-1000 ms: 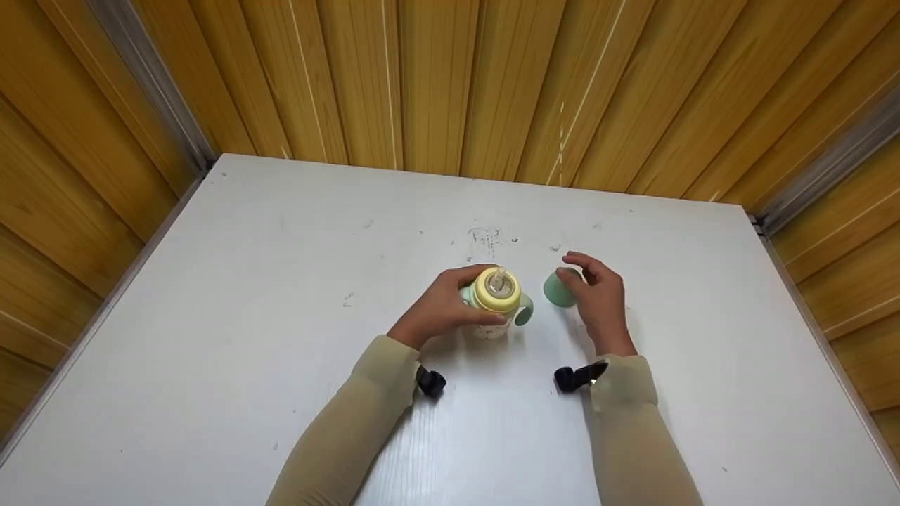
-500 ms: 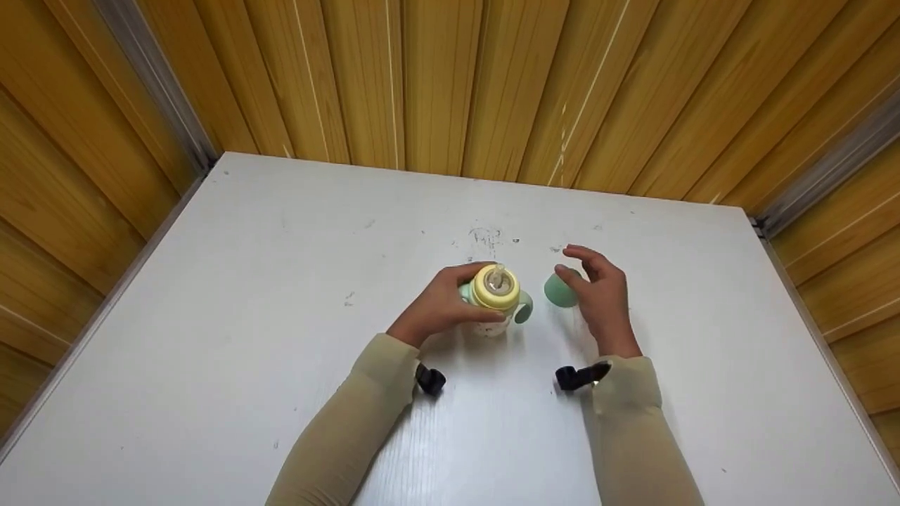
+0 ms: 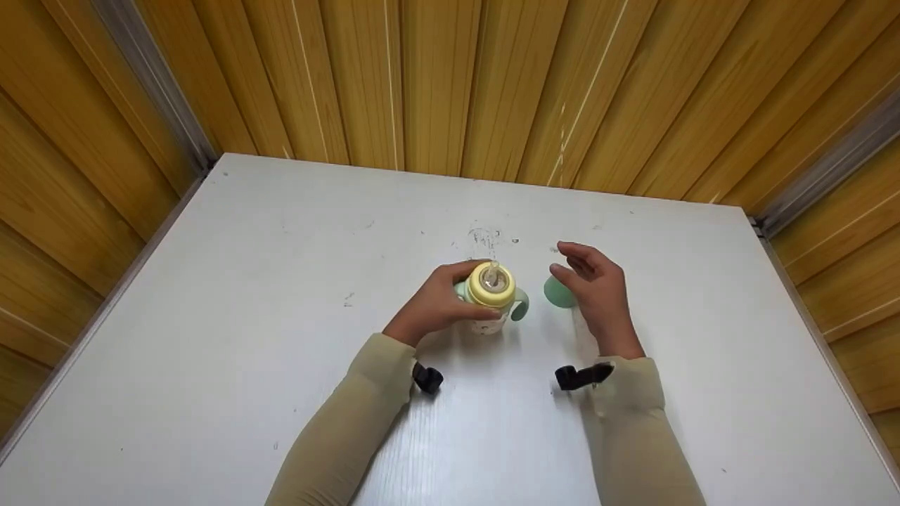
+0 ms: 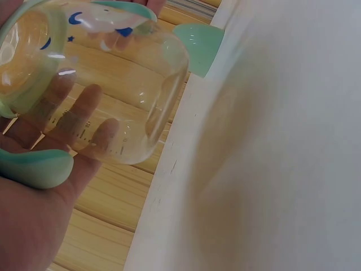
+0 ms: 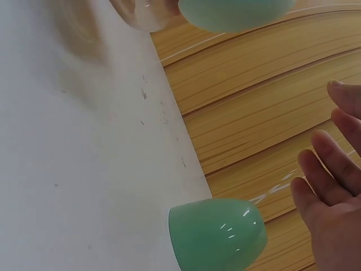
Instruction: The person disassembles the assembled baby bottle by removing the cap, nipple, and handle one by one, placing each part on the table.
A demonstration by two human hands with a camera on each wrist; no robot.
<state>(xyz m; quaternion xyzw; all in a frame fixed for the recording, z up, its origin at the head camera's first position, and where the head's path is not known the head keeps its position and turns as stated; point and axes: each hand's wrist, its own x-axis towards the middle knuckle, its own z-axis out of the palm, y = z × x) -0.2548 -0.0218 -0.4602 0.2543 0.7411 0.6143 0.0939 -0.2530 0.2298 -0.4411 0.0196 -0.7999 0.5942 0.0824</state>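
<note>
My left hand (image 3: pixel 437 303) grips a baby bottle (image 3: pixel 492 301) around its upper body, fingers on the far side and thumb on the near side. The bottle has a yellow collar, a clear teat pointing up, and two green side handles. In the left wrist view its clear body (image 4: pixel 130 73) hangs above the table, with printed moons and stars. A green dome-shaped cap (image 3: pixel 557 292) stands rim-down on the table to the right of the bottle. Beside and above it, my right hand (image 3: pixel 602 296) holds nothing, its fingers (image 5: pixel 321 175) loosely bent and apart from the cap.
The white table (image 3: pixel 246 316) carries small dark scuff marks beyond the bottle. Wood-patterned panels (image 3: pixel 436 84) rise behind the table and along both sides. A black wrist camera (image 3: pixel 427 379) is strapped at the left sleeve, and another camera (image 3: pixel 573 378) at the right.
My right hand has shifted slightly up and away from the cap, which stays in place on the table. The bottle has moved a little to the left in my left hand.
</note>
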